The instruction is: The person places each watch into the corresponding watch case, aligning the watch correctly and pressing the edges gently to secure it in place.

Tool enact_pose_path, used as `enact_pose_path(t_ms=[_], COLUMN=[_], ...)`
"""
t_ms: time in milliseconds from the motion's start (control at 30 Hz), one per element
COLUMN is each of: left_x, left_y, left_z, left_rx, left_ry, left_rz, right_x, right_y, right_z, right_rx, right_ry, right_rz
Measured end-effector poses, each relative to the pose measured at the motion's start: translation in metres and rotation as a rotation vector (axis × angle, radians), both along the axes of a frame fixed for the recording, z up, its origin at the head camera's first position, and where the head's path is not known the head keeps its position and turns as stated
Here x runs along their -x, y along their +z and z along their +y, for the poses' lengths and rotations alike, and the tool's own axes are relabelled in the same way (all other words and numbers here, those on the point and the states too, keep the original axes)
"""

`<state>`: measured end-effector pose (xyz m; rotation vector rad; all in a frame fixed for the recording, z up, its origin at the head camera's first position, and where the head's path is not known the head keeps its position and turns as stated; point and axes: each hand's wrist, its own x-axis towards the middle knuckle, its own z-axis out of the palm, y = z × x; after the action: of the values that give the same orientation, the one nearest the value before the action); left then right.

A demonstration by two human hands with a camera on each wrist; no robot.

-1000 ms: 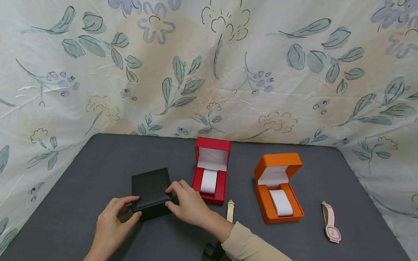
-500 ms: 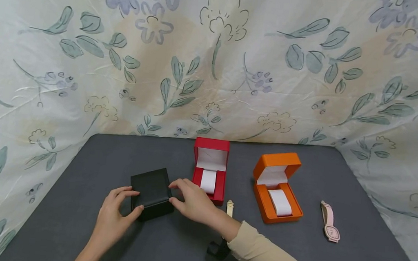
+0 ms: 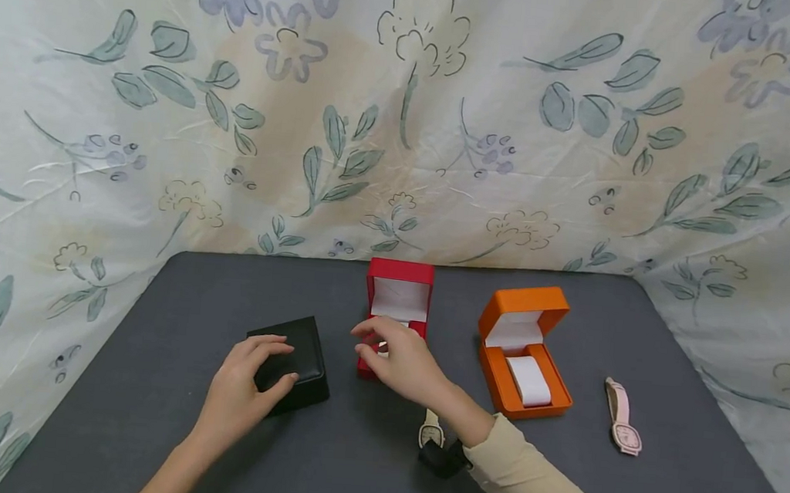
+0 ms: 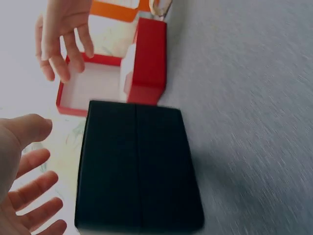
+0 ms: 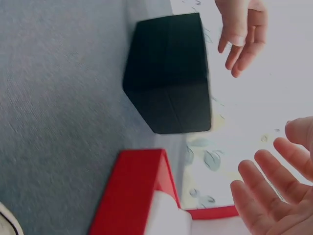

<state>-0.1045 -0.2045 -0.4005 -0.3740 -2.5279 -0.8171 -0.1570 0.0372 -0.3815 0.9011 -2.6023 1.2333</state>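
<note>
Floral cloth (image 3: 418, 124) at the back, grey surface (image 3: 350, 460) under everything; black box (image 3: 306, 352), lid down, contents hidden, sits left of the red box (image 3: 401, 272), which has its lid up and a white cushion (image 5: 166, 220) inside, as does the orange box (image 3: 537, 412) right of it. Left grip (image 3: 245, 378) loosely spread by the black box, right grip (image 3: 401, 363) likewise over the front of the red box, both holding nothing. Cream-strap watch (image 3: 431, 433) lies nearer than the red box, pink watch (image 3: 626, 438) well right of it.
</note>
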Motion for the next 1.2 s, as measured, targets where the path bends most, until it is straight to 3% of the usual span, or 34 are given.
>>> enact_pose_path(t_ms=[300,700,933,1200], left_x=[0.009,0.02,0.026,0.036], left_y=[0.001,-0.002,-0.003,-0.001], left_z=[0.029,0.059,0.076,0.093], left_rx=[0.006,0.001,-0.001,0.049], left_ry=[-0.085,-0.164,-0.208,-0.218], left_rz=[-0.014,-0.007,-0.06,-0.159], right_x=[-0.001,-0.007,-0.015,-0.025], right_y=[0.002,-0.009,-0.018,-0.027], right_z=[0.029,0.06,0.074,0.085], right_rx=[0.024,0.015,0.009,-0.046], right_ry=[-0.069,-0.122,-0.161,-0.206], right_rz=[-0.009,-0.013,-0.059,-0.11])
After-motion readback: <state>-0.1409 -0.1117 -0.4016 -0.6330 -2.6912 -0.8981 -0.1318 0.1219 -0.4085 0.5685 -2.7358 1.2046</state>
